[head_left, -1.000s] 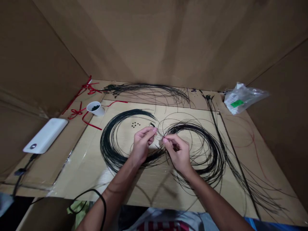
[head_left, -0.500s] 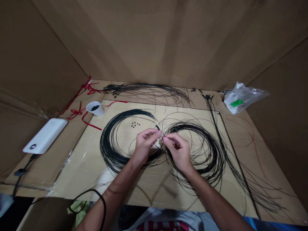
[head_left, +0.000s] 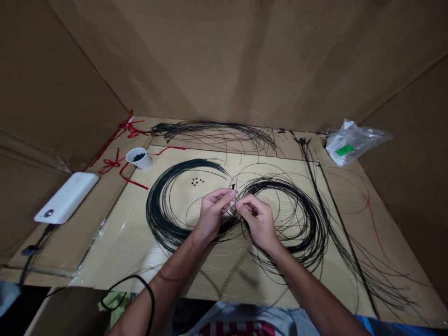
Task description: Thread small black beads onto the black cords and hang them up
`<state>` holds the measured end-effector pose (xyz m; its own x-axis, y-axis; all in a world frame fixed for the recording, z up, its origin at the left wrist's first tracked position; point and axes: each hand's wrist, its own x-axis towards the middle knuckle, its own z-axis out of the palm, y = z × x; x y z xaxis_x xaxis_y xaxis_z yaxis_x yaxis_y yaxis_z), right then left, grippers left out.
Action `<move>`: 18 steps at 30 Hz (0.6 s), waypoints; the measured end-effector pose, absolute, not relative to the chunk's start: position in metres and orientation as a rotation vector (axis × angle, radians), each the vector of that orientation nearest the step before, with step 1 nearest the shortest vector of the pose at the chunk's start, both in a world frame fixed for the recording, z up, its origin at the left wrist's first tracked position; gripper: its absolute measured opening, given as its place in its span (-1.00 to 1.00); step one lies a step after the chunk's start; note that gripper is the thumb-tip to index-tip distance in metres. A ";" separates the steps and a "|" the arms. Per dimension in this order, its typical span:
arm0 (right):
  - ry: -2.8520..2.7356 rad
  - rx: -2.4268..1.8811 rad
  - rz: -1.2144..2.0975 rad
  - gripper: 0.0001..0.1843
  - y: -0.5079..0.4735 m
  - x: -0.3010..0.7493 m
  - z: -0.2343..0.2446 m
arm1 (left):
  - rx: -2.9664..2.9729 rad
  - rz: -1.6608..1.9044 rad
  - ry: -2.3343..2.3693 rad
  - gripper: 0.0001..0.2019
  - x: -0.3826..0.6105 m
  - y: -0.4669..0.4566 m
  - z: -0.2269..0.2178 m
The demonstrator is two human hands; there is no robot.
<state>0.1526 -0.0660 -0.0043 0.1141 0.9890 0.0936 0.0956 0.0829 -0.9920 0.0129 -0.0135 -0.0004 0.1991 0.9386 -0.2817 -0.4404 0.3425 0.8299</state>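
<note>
My left hand (head_left: 211, 211) is pinched closed, thumb against fingertips. A small black piece (head_left: 233, 186) sticks up from that pinch, seemingly on a thin wire. Close by on the right, my right hand (head_left: 258, 218) also pinches, with its fingertips close to the left ones; what it grips is too fine to make out. A small white item (head_left: 231, 208) shows between the hands, partly hidden. Left of them curves a bundle of dark wires (head_left: 156, 205), and a looped coil of black wire (head_left: 311, 219) lies under and beside my right hand.
Several tiny black pieces (head_left: 197, 181) lie inside the left curve. A white cup (head_left: 143, 162) holds dark bits, near red ribbons (head_left: 111, 163). A white power bank (head_left: 68, 198), another wire bundle (head_left: 224, 127), long wires (head_left: 317, 196) and a plastic bag (head_left: 353, 142) line the edges.
My left hand has shifted slightly right, closer to my right hand. The small black piece above its fingertips has moved a little right and stands more upright.
</note>
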 end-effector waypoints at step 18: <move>-1.158 -1.245 1.076 -0.72 -0.066 0.152 -0.006 | 0.930 1.185 0.972 -0.67 0.005 -0.009 0.002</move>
